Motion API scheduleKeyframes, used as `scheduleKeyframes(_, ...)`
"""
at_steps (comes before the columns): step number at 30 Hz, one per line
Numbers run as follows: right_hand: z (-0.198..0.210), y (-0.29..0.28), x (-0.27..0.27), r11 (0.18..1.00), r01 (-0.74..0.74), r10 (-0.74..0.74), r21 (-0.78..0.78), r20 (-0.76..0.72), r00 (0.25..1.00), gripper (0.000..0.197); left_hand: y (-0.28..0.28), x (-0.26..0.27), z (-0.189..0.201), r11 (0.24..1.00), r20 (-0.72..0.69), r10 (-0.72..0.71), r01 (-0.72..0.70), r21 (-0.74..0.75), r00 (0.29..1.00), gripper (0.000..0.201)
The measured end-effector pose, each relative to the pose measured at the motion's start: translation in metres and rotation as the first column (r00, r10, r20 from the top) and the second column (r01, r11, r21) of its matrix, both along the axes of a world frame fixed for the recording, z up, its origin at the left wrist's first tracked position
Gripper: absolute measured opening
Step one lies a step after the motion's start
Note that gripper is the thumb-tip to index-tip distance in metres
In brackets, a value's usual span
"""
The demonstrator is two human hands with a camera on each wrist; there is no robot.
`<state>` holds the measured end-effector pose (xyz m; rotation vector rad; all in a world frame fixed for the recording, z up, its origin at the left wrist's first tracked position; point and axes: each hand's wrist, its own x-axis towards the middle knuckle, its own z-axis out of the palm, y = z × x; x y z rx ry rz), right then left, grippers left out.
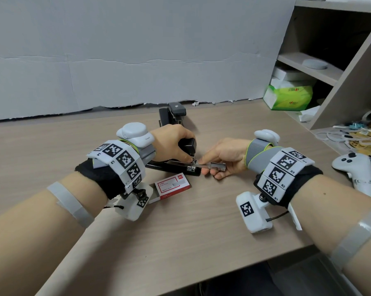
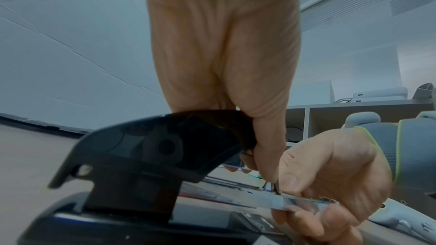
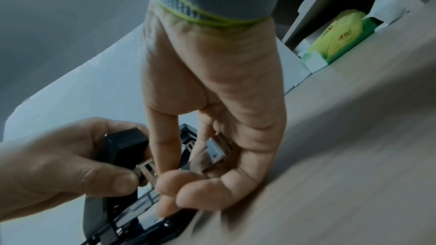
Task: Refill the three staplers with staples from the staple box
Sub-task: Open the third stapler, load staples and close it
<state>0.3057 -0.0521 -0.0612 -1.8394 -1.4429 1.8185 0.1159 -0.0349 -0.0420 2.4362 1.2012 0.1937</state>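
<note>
A black stapler [image 1: 176, 168] lies on the desk with its top cover [image 1: 187, 146] swung up. My left hand [image 1: 178, 146] grips that cover [image 2: 153, 146], and its thumb presses down at the front of the magazine. My right hand [image 1: 206, 166] pinches a silver metal rail [image 1: 215, 166] whose left end sits at the magazine's mouth. The rail [image 3: 216, 150] shows between the right fingers [image 3: 179, 180]. The red and white staple box [image 1: 172, 185] lies half open just in front of the stapler. Two more staplers [image 1: 173, 116] stand at the back by the wall.
A white game controller [image 1: 355, 169] lies to the right of my right wrist. A green tissue pack [image 1: 287, 97] sits under the shelf unit [image 1: 308, 67] at the back right. Cables and small clutter [image 1: 351, 135] fill the far right. A grey board [image 1: 137, 50] closes off the back.
</note>
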Motion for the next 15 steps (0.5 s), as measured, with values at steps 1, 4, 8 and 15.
scheduleKeyframes(1,0.001,0.001,-0.001,1.0,0.002,-0.002,-0.003,0.012,1.0,0.014,0.0,0.0,0.0,1.0,0.0,0.0,0.0,0.0,1.0,0.017)
scheduleKeyframes(4,0.002,0.003,-0.003,1.0,0.013,-0.012,-0.011,0.049,0.999,0.014,-0.001,0.001,0.0,1.0,0.005,-0.004,0.004,0.001,1.0,0.017)
scheduleKeyframes(8,0.0,0.004,-0.006,1.0,0.027,-0.027,-0.002,0.089,0.996,0.013,-0.001,0.0,0.0,1.0,0.002,-0.007,0.007,0.003,1.0,0.018)
scheduleKeyframes(15,-0.005,0.001,0.004,0.999,0.033,-0.031,0.021,-0.055,0.998,0.014,0.001,0.0,0.0,1.0,0.012,0.002,-0.002,0.002,1.0,0.017)
